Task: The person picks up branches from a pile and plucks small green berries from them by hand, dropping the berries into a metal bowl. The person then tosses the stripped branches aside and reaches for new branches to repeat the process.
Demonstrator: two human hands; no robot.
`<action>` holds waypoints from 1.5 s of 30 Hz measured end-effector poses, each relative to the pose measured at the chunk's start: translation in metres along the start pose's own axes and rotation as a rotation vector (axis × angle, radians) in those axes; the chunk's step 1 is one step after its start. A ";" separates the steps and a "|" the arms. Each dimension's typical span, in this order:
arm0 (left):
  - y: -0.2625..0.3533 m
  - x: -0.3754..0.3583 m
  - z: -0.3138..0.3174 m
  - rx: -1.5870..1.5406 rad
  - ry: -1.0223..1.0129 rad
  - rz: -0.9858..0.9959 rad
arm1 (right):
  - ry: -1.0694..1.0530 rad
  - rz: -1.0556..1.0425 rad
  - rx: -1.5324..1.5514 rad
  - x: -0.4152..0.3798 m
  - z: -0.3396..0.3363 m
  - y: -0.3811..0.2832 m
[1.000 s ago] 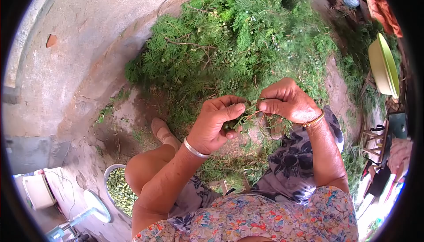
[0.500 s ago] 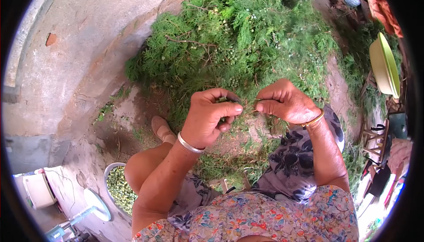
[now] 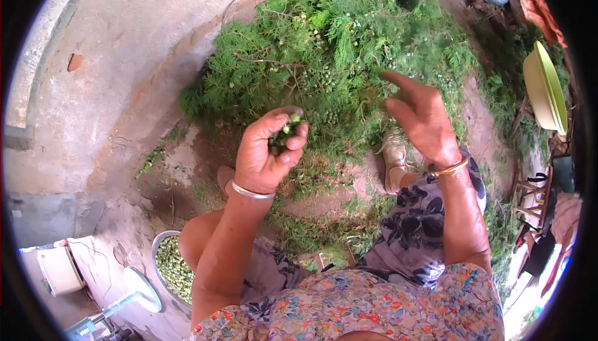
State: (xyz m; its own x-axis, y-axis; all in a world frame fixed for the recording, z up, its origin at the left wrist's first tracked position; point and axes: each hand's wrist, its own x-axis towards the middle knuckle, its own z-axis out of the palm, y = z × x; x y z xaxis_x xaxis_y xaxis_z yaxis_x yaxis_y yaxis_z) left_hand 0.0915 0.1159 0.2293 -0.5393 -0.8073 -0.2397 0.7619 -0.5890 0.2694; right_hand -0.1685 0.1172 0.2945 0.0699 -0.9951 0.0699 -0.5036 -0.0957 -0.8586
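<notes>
My left hand is curled, palm up, around several small green seed cones. My right hand is held out to the right with its index finger and thumb apart and nothing visible between them. Beyond both hands lies a big heap of green conifer branches, with pale cones showing among the flat sprays. A faint blur near the right fingertips is too smeared to name.
A metal basin of green cones stands beside my left knee. Loose clippings cover the ground between my feet. A yellow-green tub leans at the right, near a small wooden stool. A pale fan stands at lower left.
My hands have separated: the left moved left and turned up, showing the cones in it. The right moved right and forward, its pinch opening.
</notes>
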 end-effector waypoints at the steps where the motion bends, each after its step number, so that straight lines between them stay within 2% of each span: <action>1: -0.006 0.000 0.001 -0.003 0.001 -0.003 | 0.000 0.004 -0.002 0.001 0.002 0.005; 3: -0.014 0.001 0.008 0.080 0.017 -0.020 | 0.115 -0.243 -0.239 0.003 0.011 0.017; 4: -0.015 0.003 0.007 0.118 -0.015 -0.037 | 0.041 -0.135 -0.197 0.002 0.009 0.013; 7: -0.020 0.002 0.015 0.280 -0.040 -0.015 | 0.066 -0.133 -0.330 0.001 0.011 0.011; 8: -0.023 0.002 0.014 0.310 -0.011 -0.013 | 0.065 -0.133 -0.331 0.000 0.012 0.008; 10: -0.025 0.000 0.017 0.317 0.009 -0.041 | -0.051 -0.109 0.040 -0.001 0.016 -0.001; 12: -0.030 -0.002 0.031 0.383 0.094 -0.068 | -0.106 -0.117 0.080 -0.003 0.025 -0.004; 17: -0.039 0.002 0.032 0.477 0.092 -0.128 | -0.199 -0.174 0.243 -0.007 0.044 -0.010; 19: -0.042 0.001 0.036 0.559 0.150 -0.162 | -0.202 -0.225 0.209 -0.007 0.049 -0.008; 22: -0.045 0.002 0.038 0.536 0.152 -0.162 | -0.187 -0.408 0.087 -0.006 0.057 -0.002; 24: -0.045 0.002 0.038 0.546 0.170 -0.157 | -0.165 -0.446 0.029 -0.005 0.059 0.002; 26: -0.046 0.002 0.035 0.420 0.202 -0.128 | -0.142 -0.486 -0.029 -0.005 0.060 0.001; 28: -0.044 0.001 0.036 0.489 0.146 -0.088 | -0.206 -0.179 0.115 -0.007 0.058 -0.003; 30: -0.043 -0.001 0.039 0.557 0.090 -0.048 | -0.231 -0.099 0.188 -0.005 0.054 -0.008; 32: -0.045 -0.004 0.041 0.617 0.157 -0.031 | -0.291 0.005 0.303 -0.003 0.049 -0.009; 36: -0.043 -0.004 0.040 0.545 0.114 -0.055 | -0.360 0.123 0.400 -0.002 0.048 -0.003; 38: -0.043 -0.003 0.041 0.484 0.067 -0.039 | -0.295 0.337 0.898 -0.003 0.051 -0.002; 39: -0.043 -0.002 0.040 0.484 0.067 -0.040 | -0.294 0.337 0.898 0.000 0.047 -0.004; 41: -0.041 -0.001 0.035 0.333 0.048 -0.027 | -0.136 0.397 1.159 0.008 0.033 -0.009; 43: -0.039 0.000 0.033 0.313 0.044 -0.010 | -0.114 0.390 1.075 0.007 0.030 -0.005; 45: -0.039 0.002 0.035 0.253 0.081 0.054 | -0.193 0.222 0.626 0.002 0.030 -0.004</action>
State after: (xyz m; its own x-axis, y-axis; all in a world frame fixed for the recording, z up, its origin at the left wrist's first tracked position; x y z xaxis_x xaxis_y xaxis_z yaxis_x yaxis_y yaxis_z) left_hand 0.0479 0.1357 0.2507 -0.4621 -0.8380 -0.2900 0.6694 -0.5442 0.5057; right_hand -0.1408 0.1160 0.2830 0.2044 -0.9616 -0.1830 0.0645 0.1997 -0.9777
